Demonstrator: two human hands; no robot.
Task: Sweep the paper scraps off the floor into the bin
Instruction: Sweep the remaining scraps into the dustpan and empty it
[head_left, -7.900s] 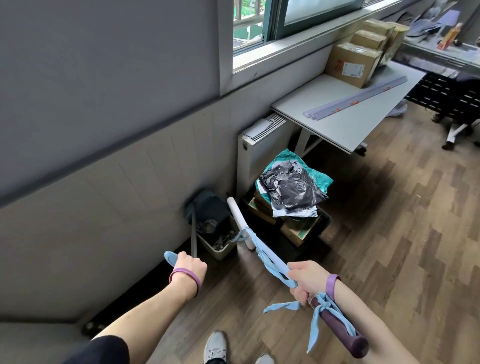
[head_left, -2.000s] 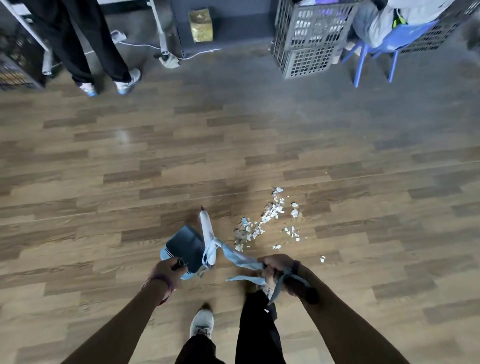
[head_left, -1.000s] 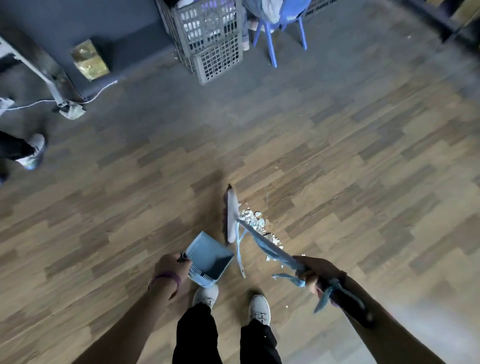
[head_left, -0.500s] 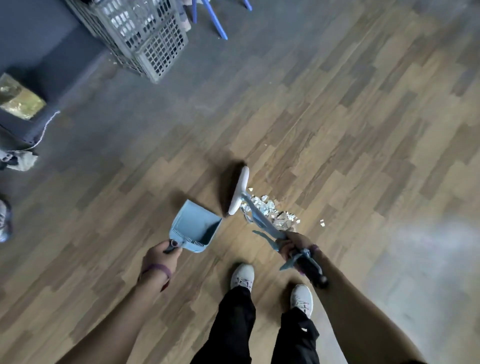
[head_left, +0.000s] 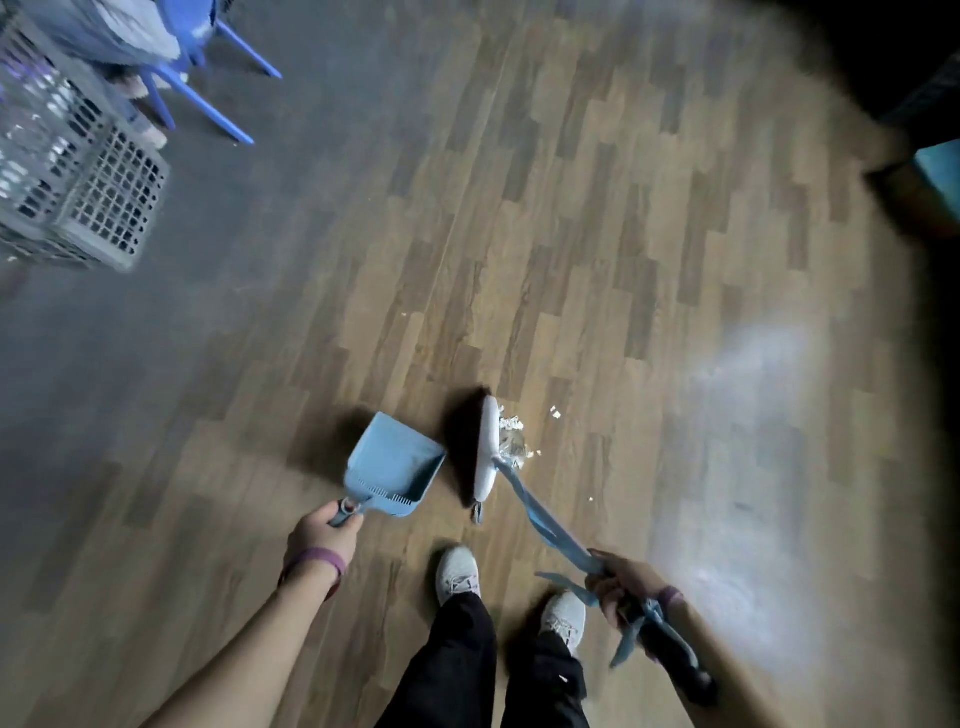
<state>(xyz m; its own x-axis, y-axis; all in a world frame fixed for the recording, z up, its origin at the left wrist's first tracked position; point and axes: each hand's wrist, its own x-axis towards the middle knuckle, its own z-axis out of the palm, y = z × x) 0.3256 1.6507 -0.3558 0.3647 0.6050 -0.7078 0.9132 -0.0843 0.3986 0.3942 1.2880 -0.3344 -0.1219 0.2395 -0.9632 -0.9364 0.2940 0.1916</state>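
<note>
We have drawn the broom head (head_left: 488, 447) back beside the dustpan (head_left: 392, 462). The paper scraps (head_left: 511, 439) now bunch against its right side on the floor (head_left: 623, 260), nearly ready to load, we judge. Our left hand (head_left: 322, 535) grips the dustpan's handle, arm stretched low. Our right hand (head_left: 618, 584) clenches the ribbon-wrapped broom handle (head_left: 550, 530).

wood floor (head_left: 623, 234) | paper scraps (head_left: 511, 423) against broom head (head_left: 488, 447) | grey crate (head_left: 104, 208) at far left

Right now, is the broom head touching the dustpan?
Apart. The head view shows a strip of shadowed floor between the broom head and the open right edge of the dustpan.
</note>
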